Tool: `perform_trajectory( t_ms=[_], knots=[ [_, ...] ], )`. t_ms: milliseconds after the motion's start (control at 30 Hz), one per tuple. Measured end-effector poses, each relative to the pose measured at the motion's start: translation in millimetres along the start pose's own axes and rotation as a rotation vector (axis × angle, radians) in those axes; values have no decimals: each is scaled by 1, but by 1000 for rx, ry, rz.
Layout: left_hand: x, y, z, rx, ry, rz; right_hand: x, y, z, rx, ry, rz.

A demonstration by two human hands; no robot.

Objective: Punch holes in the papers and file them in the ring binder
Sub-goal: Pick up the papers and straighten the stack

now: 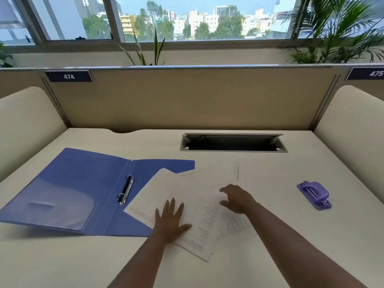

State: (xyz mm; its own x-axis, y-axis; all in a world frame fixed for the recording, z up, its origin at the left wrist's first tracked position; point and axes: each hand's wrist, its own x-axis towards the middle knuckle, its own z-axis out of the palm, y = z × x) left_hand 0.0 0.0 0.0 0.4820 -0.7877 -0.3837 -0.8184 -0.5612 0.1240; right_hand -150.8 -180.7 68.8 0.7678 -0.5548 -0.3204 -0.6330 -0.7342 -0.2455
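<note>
A blue ring binder [83,190] lies open on the desk at the left, its metal rings [126,190] in the spine. Several printed papers [199,206] are fanned out in the middle, the leftmost sheet overlapping the binder's right cover. My left hand [171,221] lies flat on the papers with fingers spread. My right hand [236,199] hovers over the papers to the right, fingers curled and apart, holding nothing. A purple hole punch [314,195] sits on the desk at the right, apart from both hands.
A rectangular cable opening [232,143] is cut into the beige desk [62,256] behind the papers. A partition wall [187,96] closes the back, curved side panels flank the desk, and plants stand before the windows.
</note>
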Motion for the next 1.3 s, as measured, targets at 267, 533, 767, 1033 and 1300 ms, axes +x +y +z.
perform_trajectory(
  t_ms=[267, 533, 767, 1033, 1300],
  knots=[
    [20, -18, 47, 120, 244, 27, 32, -13, 22, 57, -86, 81],
    [18, -20, 52, 123, 434, 90, 44, -21, 25, -13, -16, 161],
    [5, -13, 35, -420, 532, 7, 31, -17, 14, 416, 239, 113],
    [8, -14, -54, -1522, 719, -436, 9, -2, 4, 1106, 370, 238],
    [9, -25, -105, -1856, 226, -22, -11, 0, 10, 1187, 317, 172]
  ],
)
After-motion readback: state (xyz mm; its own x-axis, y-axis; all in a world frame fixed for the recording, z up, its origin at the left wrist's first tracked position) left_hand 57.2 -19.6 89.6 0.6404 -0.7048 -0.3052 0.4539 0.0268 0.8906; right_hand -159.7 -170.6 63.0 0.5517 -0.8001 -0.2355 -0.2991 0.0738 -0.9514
